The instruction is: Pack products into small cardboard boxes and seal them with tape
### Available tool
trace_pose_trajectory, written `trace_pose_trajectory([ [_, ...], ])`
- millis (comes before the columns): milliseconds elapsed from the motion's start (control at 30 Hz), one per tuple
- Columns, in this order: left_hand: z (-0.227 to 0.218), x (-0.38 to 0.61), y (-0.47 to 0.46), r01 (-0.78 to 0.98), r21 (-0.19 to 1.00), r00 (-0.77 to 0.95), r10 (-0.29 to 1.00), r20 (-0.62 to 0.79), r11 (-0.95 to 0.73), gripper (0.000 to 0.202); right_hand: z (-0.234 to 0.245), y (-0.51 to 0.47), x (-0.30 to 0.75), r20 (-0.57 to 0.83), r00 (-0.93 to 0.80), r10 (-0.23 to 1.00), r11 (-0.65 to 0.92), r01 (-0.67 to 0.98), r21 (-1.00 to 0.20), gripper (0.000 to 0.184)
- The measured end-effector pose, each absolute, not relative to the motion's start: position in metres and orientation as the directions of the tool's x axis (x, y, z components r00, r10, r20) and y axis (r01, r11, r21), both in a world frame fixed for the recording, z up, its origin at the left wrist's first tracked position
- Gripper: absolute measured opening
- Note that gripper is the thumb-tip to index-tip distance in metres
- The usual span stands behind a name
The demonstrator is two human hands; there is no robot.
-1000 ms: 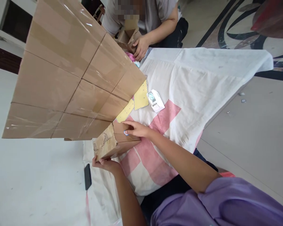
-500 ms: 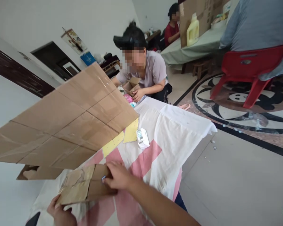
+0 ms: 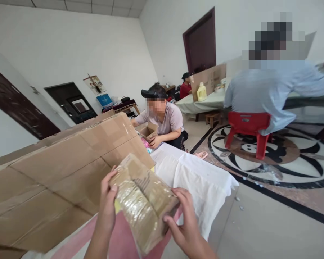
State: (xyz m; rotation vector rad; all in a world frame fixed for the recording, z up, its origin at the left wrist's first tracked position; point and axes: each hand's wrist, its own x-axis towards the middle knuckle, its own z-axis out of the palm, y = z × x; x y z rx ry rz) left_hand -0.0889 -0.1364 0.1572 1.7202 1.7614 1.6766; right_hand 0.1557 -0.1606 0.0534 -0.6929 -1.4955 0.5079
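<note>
Holding a box (image 3: pixel 144 205) up in two bare hands, low in the view, tilted, with a broad face showing, gleaming under clear tape (image 3: pixel 135 201). Reading every direction from that box. Pinning the ten o'clock edge with the left hand (image 3: pixel 108 190), fingers and thumb set round cardboard. Clamping the three o'clock end with the right hand (image 3: pixel 183 216), fingers over the edge, thumb against the end. A firm grip on both sides, then, both holding the same box. Over pink on the cloth (image 3: pixel 199 176), running out to white at two o'clock; impossible to tell contact or gap beneath the low corner. Across to nine and ten: a big cardboard panel (image 3: pixel 70 176), creased into squares. Up to twelve, past the panel: a second box (image 3: pixel 149 129), open-topped, under the hand (image 3: pixel 156 140) of a crouching co-worker (image 3: pixel 172 118). Farther off at one: a yellow jug (image 3: pixel 201 92) on a green-covered desk (image 3: pixel 187 104). Round to two: a red chair (image 3: pixel 248 121), bearing a person in blue (image 3: pixel 259 88), back to view; nearer, a pink slipper (image 3: pixel 202 155) on the floor (image 3: pixel 253 216). Just short of three: a panda design (image 3: pixel 267 150) underfoot.
</note>
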Motion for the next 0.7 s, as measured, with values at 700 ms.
trace_pose_trajectory([
  [700,0.085,-0.034,0.094,0.648,0.762,-0.172,0.977,0.124,0.017,0.052,-0.003,0.034,0.199,0.492,0.025,0.870,0.469,0.267,-0.842,0.053],
])
